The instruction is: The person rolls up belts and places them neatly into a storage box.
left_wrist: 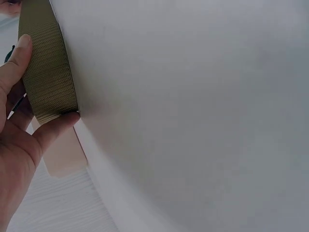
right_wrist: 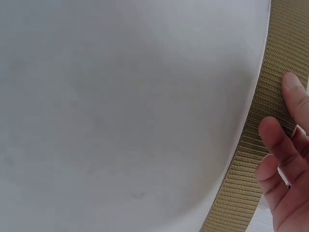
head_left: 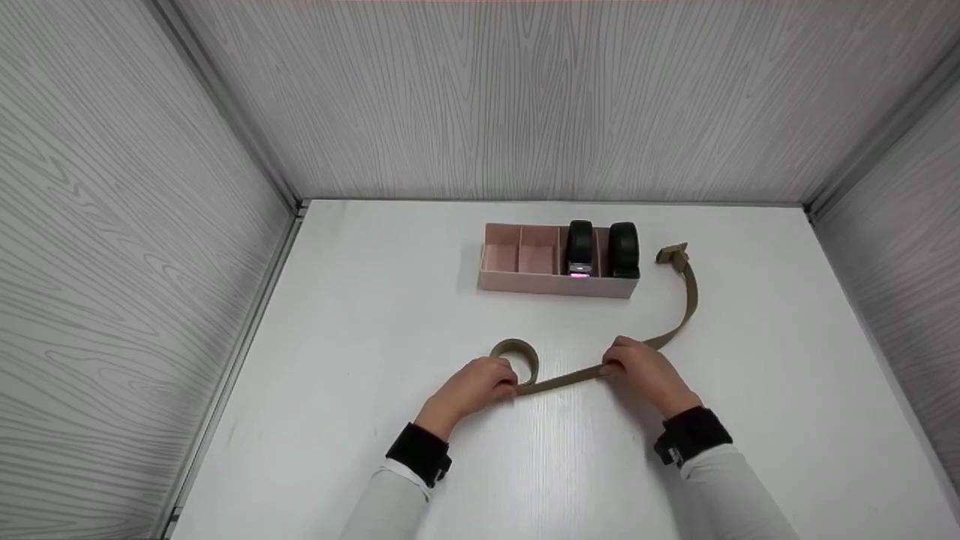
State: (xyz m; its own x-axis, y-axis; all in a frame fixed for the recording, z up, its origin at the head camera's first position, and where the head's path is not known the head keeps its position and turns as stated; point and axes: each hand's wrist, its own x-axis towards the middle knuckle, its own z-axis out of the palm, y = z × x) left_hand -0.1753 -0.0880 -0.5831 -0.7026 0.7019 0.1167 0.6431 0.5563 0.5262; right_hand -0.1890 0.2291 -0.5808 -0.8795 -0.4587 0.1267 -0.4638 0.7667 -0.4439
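An olive-brown woven webbing belt [head_left: 564, 379] stands on its edge on the white table, its left end rolled into a loose coil [head_left: 529, 354]. From there it runs right and curves away to the buckle end [head_left: 675, 255]. My left hand [head_left: 472, 391] pinches the strap beside the coil; in the left wrist view, thumb and fingers meet the ribbed webbing [left_wrist: 48, 67]. Farther along the strap, my right hand [head_left: 649, 375] grips it between thumb and fingers. The right wrist view has several fingertips against the webbing [right_wrist: 277, 53]; part of that hand is cut off.
Behind the hands stands a pink divided box [head_left: 559, 285]. Its two right compartments hold a black rolled item with a shiny metal piece [head_left: 580, 244] and another black roll [head_left: 624, 247]. Grey wood-grain panels [head_left: 480, 97] enclose the table [head_left: 360, 315] at the back and sides.
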